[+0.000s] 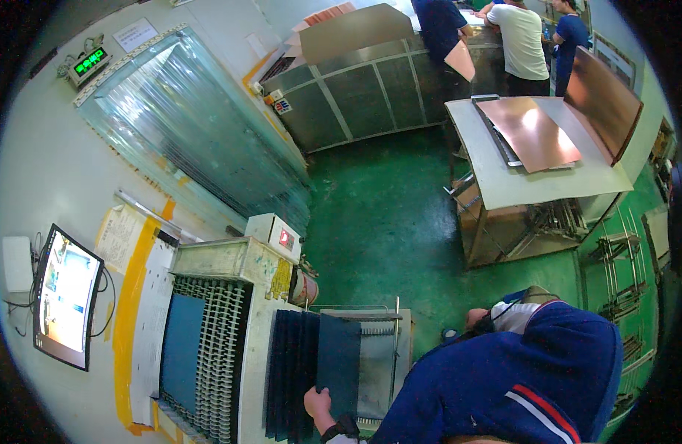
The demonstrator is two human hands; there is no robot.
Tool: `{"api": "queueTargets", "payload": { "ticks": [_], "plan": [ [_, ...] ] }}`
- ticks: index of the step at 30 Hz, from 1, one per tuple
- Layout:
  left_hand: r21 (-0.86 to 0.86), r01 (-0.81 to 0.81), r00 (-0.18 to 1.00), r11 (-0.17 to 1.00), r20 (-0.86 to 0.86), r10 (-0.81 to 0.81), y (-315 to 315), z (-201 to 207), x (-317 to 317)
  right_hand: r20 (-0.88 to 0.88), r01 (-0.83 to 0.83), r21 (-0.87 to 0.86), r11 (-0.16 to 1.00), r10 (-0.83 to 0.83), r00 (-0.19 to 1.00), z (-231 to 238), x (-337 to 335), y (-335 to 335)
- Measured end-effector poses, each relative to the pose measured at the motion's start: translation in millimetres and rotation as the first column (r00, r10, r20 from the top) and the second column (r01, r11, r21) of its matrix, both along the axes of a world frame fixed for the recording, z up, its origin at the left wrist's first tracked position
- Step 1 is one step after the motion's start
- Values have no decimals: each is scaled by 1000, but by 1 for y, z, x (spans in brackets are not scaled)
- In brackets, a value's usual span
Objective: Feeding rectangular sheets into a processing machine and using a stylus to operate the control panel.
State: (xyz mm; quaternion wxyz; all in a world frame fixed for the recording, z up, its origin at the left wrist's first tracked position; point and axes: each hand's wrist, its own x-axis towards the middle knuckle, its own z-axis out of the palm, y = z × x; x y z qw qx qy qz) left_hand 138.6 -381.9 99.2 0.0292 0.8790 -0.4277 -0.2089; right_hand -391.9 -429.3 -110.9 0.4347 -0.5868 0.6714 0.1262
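Floor: green and shiny, it spread between me and the far counter (319, 111), where people (524, 44) stood at its right end.
Plastic curtain: clear strips (197, 126) hung along the wall on my left.
Table: its pale top (496, 185) carried a flat copper sheet (529, 133).
Roller machine: rows of rollers (219, 355) showed in its opening, with a blue board (182, 340) lying over them.
Rack: its metal post (396, 351) rose just right of the machine; several dark blue boards (285, 355) stood in a row at its left.
Screen: lit, on the wall at far left (66, 296).
Dark blue panel: upright (339, 362), at the right end of that row.
My right hand: near the rack's far right corner (476, 318); I cannot tell how its fingers were set.
My left hand: clamped on the panel's lower left edge (317, 403), thumb uppermost.
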Motion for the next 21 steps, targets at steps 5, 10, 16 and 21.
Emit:
{"api": "queueTargets", "payload": {
  "ticks": [5, 10, 16, 21],
  "plan": [
    [-43, 28, 999, 999, 43, -26, 2, 4, -4, 49, -9, 7, 1000, 9, 999, 14, 1, -3],
    [-72, 39, 999, 997, 8, -39, 2, -9, 5, 13, 21, -16, 1000, -20, 1000, 25, 7, -1],
    [-14, 130, 991, 991, 6, -130, 3, -42, 43, -28, 18, -41, 999, -19, 999, -15, 5, -5],
    [43, 86, 987, 995, -138, -79, 21, 8, 23, 13, -25, -65, 998, 25, 1000, -18, 3, -4]
  ]
}}
